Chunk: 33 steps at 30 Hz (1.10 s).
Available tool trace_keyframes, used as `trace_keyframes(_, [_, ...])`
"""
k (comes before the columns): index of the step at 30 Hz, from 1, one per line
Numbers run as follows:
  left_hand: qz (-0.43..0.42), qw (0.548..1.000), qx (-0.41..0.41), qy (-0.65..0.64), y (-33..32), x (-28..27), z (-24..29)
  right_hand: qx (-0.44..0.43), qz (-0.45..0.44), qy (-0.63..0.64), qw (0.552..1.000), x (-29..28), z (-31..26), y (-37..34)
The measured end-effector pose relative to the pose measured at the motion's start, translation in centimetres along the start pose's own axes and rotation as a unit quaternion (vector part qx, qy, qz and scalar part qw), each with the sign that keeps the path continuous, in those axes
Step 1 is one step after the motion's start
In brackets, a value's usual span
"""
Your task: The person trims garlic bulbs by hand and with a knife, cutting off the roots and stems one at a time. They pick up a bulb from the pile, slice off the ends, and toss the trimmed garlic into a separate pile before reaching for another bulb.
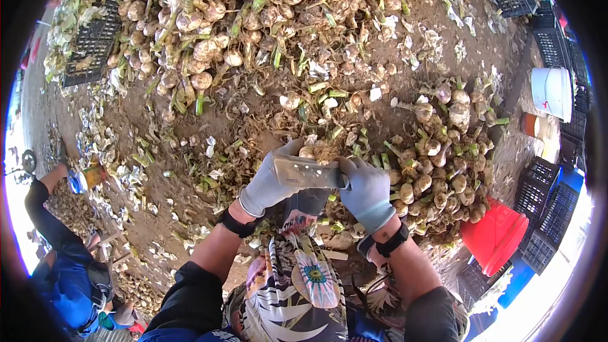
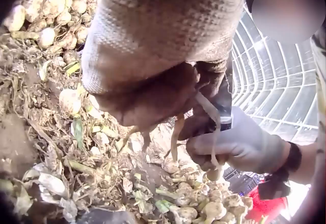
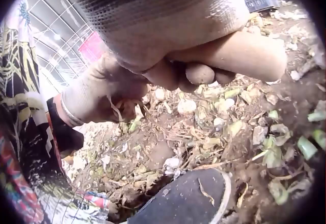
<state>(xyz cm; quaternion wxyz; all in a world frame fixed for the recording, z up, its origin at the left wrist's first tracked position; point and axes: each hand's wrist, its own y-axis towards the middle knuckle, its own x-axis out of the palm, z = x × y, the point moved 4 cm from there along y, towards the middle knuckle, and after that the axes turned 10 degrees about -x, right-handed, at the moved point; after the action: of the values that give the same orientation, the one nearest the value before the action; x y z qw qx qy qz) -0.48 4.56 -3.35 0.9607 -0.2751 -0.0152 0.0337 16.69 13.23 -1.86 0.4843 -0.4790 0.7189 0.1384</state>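
Both hands wear pale knit gloves and meet at the centre of the head view. The left hand (image 1: 266, 183) has its fingers curled round a garlic bulb (image 1: 308, 152), whose roots (image 1: 327, 151) stick out beyond the blade. A wide metal blade (image 1: 304, 173) crosses from the left hand's fingers to the right hand (image 1: 368, 194), which grips the tool. In the right wrist view a smooth handle (image 3: 254, 56) emerges from under the right hand (image 3: 163, 25). Thin dry strands (image 2: 210, 107) hang below the left hand (image 2: 158, 46) in the left wrist view; the bulb is mostly hidden there.
A large garlic heap (image 1: 209, 12) lies ahead, a smaller pile (image 1: 437, 177) to the right. Near it stand a red bucket (image 1: 494, 234), a white bucket (image 1: 551, 94) and black crates (image 1: 538, 183). Another person (image 1: 69, 285) is at the far left. Husks litter the soil.
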Motion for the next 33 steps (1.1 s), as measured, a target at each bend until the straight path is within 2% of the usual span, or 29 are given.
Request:
trace_keyframes(2, [-0.007,0.994,-0.035,-0.100,-0.4,0.1,-0.3,0.030,0.010,0.003,0.999,0.7,0.7,-0.3])
trace_keyframes(3, [-0.007,0.994,-0.034,-0.101,-0.4,0.1,-0.7,0.030,0.011,0.003,0.999,1.1,0.8,-0.4])
trace_keyframes(5, [0.045,0.997,0.027,0.054,-0.3,0.0,-1.1,0.054,0.023,0.027,0.998,2.1,1.2,-0.8])
trace_keyframes(6, [0.042,0.997,0.025,0.055,-0.4,0.0,-1.4,0.035,0.026,0.027,0.999,2.4,1.2,-1.1])
trace_keyframes(7, [0.007,0.999,-0.012,0.045,-0.4,0.0,-1.5,0.037,0.026,0.030,0.999,2.8,1.4,-1.2])
trace_keyframes(8, [-0.025,0.998,-0.049,0.035,-0.5,0.0,-1.5,0.077,0.001,0.061,0.995,3.4,2.1,-1.3])
trace_keyframes(9, [-0.026,0.998,-0.050,0.037,-1.1,0.1,-0.9,0.119,-0.025,0.090,0.989,3.9,3.0,-1.5])
trace_keyframes(10, [-0.042,0.998,-0.037,0.002,-2.0,0.5,1.4,0.279,-0.172,0.112,0.938,4.8,5.9,-1.7])
trace_keyframes(11, [-0.055,0.998,-0.025,-0.034,-2.6,0.7,3.1,0.216,-0.161,-0.002,0.963,4.3,6.6,-2.1])
trace_keyframes(12, [-0.044,0.998,-0.038,0.032,-2.4,0.5,3.5,0.212,-0.123,0.054,0.968,4.6,6.8,-2.3])
trace_keyframes(15, [-0.022,0.994,-0.077,0.075,-0.9,1.0,2.3,0.220,-0.020,0.256,0.941,6.2,6.8,-4.2])
trace_keyframes(16, [0.035,0.998,-0.008,0.053,-0.6,1.3,1.7,0.194,0.028,0.324,0.926,5.4,5.8,-3.7])
trace_keyframes(20, [0.051,0.998,-0.020,-0.016,-0.1,1.0,-0.6,0.163,0.027,0.349,0.922,3.1,3.0,-1.8])
trace_keyframes(21, [0.028,0.995,-0.042,-0.082,0.1,1.0,-0.8,0.163,0.028,0.351,0.922,2.8,2.4,-1.5])
trace_keyframes(23, [-0.020,0.973,-0.086,-0.214,0.2,1.1,-1.4,0.159,0.042,0.310,0.937,2.0,1.4,-1.1])
trace_keyframes(24, [0.012,0.991,-0.065,-0.117,0.2,1.0,-1.6,0.129,0.054,0.240,0.961,1.2,0.6,-1.0])
trace_keyframes(25, [0.012,0.991,-0.066,-0.117,0.0,1.2,-2.7,0.129,0.054,0.241,0.960,0.8,0.4,-0.9])
trace_keyframes(27, [0.028,0.969,-0.055,-0.239,-0.6,1.5,-5.0,0.017,-0.003,0.031,0.999,0.3,-0.7,-0.5])
trace_keyframes(28, [0.001,0.994,-0.047,-0.100,-0.4,1.0,-3.4,-0.004,0.024,0.007,1.000,0.5,-0.5,-0.6])
trace_keyframes(29, [0.000,0.994,-0.047,-0.100,-0.1,0.5,-2.8,-0.003,0.024,0.007,1.000,0.6,-0.3,-0.6])
trace_keyframes(31, [-0.021,0.999,0.035,-0.012,0.0,0.1,-1.5,-0.024,0.021,-0.019,0.999,0.6,-0.2,-0.5])
trace_keyframes(32, [-0.078,0.980,-0.046,-0.175,0.1,0.4,-1.8,-0.024,0.020,-0.018,0.999,0.6,-0.2,-0.5])
trace_keyframes(33, [-0.078,0.980,-0.047,-0.175,0.3,0.2,-1.8,-0.033,0.042,-0.015,0.998,0.3,-0.3,-0.7])
